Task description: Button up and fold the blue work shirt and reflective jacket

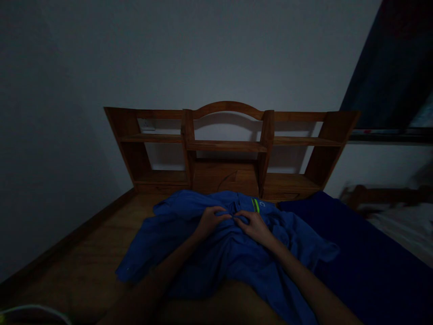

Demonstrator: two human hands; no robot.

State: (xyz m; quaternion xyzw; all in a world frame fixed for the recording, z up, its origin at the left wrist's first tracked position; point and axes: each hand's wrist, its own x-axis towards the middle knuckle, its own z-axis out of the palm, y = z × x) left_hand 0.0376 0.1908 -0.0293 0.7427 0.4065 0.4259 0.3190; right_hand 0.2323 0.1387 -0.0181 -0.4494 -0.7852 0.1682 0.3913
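Note:
A blue work shirt [203,248] lies spread and rumpled on the wooden surface, its sleeves out to both sides. A yellow-green strip and a pale letter show on its chest near the far side. Above the middle of the shirt, my left hand [210,222] pinches the cloth between thumb and fingers. My right hand [254,228] grips the fabric close beside it, thumb and fingertips almost meeting the left ones. Folds run from this spot towards me. Whether a button lies between the fingertips is too dark to see.
Behind the shirt stands a wooden shelf unit [230,145] against the pale wall [209,54]. A dark blue cloth [358,257] covers the right side of the wooden surface [84,253]. A dark window or curtain [389,67] is at the upper right, with a wooden rail [389,196] below.

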